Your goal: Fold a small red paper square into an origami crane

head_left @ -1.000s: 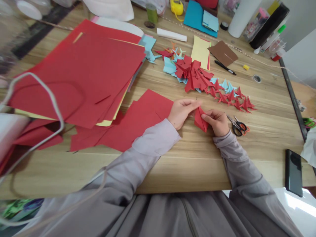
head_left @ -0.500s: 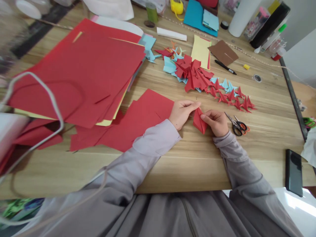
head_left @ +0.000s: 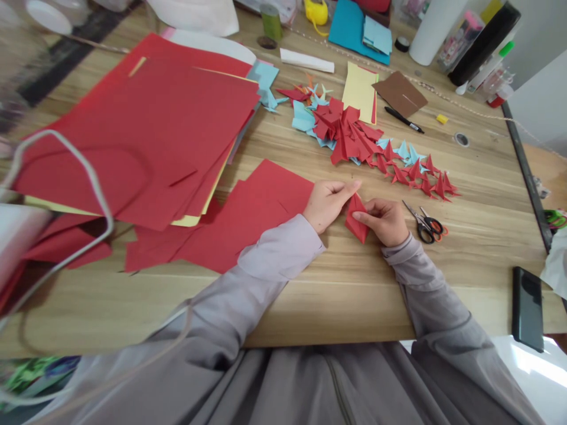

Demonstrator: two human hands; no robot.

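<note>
One wooden table [head_left: 319, 307] bears all the work, and its crowding is, to my mind, the first hazard: little bare surface lies around the hands except toward the near edge. A broad stack of red sheets [head_left: 133, 136] fills the left side, with yellow edges showing beneath. Loose red sheets [head_left: 248, 218] lie between it and the person, partly under the left sleeve [head_left: 281, 248]; drawing that arm back could drag or crease them. Beyond the hands sits a heap of folded shapes [head_left: 349, 136], red over light blue, with small pointed ones trailing right. A forward sweep of the knuckles might scatter or flatten those.

The left hand [head_left: 325, 203] has its fingers pinched together on the upper tip of the folded paper; the right hand [head_left: 386, 221] lays its thumb over the right side, its other fingers partly hidden behind. If the two pulled unevenly, the tip could tear or the layers slip out of line. The black phone [head_left: 527, 307] reaches the near edge at right, where an elbow could tip it off. Scissors [head_left: 427, 223] lie just beside the right wrist, an easy snag. Smallest, the red folded paper [head_left: 358, 230] is held between both hands; a crooked crease would likely mark it for good.
</note>
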